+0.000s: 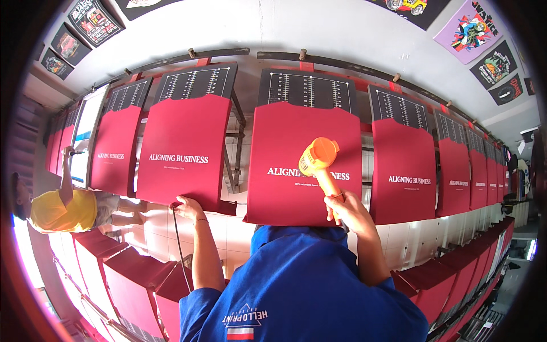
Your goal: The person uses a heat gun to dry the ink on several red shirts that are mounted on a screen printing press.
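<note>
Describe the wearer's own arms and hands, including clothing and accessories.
The left sleeve and right sleeve are short and blue, part of a blue shirt with white lettering and a small red-and-white patch. Below them the arms are bare. Neither the left hand nor the right hand wears a glove. A thin band circles the left wrist.

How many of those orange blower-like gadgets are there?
1. The orange blower-like gadget is in the right hand, over the red cloth straight ahead. Others could be hidden among the crowded rows at the sides.
</note>
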Demonstrator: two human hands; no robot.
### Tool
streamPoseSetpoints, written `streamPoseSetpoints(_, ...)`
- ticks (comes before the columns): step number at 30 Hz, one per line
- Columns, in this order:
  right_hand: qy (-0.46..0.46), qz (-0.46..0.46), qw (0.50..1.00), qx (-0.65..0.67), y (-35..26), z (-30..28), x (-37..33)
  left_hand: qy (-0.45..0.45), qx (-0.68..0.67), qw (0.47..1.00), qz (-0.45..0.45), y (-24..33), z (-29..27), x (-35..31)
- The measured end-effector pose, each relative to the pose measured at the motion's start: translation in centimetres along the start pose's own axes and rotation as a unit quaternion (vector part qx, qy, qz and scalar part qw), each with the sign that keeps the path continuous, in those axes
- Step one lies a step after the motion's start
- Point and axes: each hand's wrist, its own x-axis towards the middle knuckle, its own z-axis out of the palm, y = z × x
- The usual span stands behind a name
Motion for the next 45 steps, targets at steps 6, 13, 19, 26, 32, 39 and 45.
streamPoseSetpoints(6,0.013,0.029,0.999,0.008,-1.1,1.2,0.0,-0.023,-0.025,0.999,0.012,-0.5,0.1,0.1)
streamPoseSetpoints(13,0.039,0.024,0.999,0.016,-2.3,3.5,-0.1,-0.045,-0.037,0.998,0.014,-1.2,0.0,0.5)
streamPoseSetpoints(19,0.047,0.035,0.998,0.022,-2.0,4.4,0.2,-0.095,-0.064,0.993,-0.016,-0.5,-0.5,0.3)
streamPoseSetpoints(26,0.039,0.025,0.999,0.017,-2.1,5.8,0.2,-0.067,-0.079,0.995,0.009,-2.0,0.5,0.8)
streamPoseSetpoints(32,0.046,0.006,0.999,0.001,-2.0,6.8,0.7,-0.051,-0.108,0.992,0.047,-1.2,0.5,0.5)
streamPoseSetpoints(39,0.036,0.021,0.999,0.012,-2.3,7.4,1.3,-0.064,-0.108,0.992,0.030,0.5,-1.0,-0.2)
streamPoseSetpoints(45,0.018,0.016,1.000,-0.012,-1.8,7.7,2.0,-0.105,-0.103,0.989,-0.022,1.8,-1.8,-0.3)
